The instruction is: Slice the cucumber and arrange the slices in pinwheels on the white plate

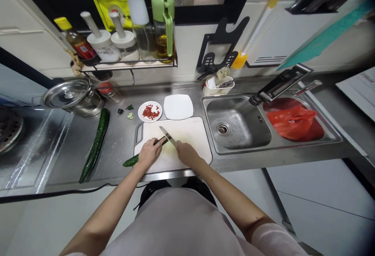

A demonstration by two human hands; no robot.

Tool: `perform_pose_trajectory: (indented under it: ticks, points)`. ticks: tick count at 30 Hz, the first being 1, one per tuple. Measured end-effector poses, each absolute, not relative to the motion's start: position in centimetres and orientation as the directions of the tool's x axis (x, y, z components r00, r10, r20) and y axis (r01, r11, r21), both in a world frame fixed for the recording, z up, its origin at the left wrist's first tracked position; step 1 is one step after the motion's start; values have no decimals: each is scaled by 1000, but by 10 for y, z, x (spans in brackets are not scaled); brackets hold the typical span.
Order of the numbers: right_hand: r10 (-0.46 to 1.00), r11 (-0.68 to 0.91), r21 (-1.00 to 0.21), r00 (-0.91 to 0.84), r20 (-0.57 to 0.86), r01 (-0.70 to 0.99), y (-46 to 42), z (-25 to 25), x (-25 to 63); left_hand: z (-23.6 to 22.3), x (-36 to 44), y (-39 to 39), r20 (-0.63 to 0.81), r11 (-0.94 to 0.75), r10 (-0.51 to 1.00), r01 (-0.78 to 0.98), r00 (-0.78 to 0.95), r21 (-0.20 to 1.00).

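Note:
My left hand (pixel 150 152) is closed over a dark green cucumber (pixel 131 161) lying on the white cutting board (pixel 193 160). One end of that cucumber pokes out past the board's left side, and a little of the other end shows beyond my fingers. In my right hand (pixel 187 153) is the handle of a knife (pixel 168 135). Its blade points up and left, beside the cucumber's far end; whether it touches cannot be made out. A second, whole cucumber (pixel 96 142) lies on the counter to the left. Small cucumber scraps (pixel 130 115) sit behind the board.
Behind the board are a round plate with red pieces (pixel 150 111) and a white square plate (pixel 178 106). A sink (pixel 240 127) with a red plastic bag (pixel 293 121) is to the right. A lidded pot (pixel 89 103) stands at left, below a rack of bottles (pixel 129 65).

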State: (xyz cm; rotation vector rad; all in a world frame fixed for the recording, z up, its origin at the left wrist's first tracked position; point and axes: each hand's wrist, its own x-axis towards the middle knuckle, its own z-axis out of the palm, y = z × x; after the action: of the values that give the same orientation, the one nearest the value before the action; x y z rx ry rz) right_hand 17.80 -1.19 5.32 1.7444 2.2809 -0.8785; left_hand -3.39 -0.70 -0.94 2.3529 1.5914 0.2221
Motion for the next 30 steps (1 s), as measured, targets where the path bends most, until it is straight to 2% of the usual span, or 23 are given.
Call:
perform_pose_trajectory:
  ticks: [13,19,22,30]
  points:
    - [836,150,-344,-304,-456,927,-14,56,170,-9,-33,-9,-32,-338,930,884,367,323]
    - [825,156,-338,-311,-471,928,-12,53,167,-12,-35,-6,-32,-336,927,866,373,371]
    - [831,163,-341,-315,-459,926,-9,52,165,-13,-36,-4,-30,-336,925,850,380,406]
    - [844,220,-336,-351,-406,916,1,45,158,-14,-38,-4,-16,-372,912,845,409,385]
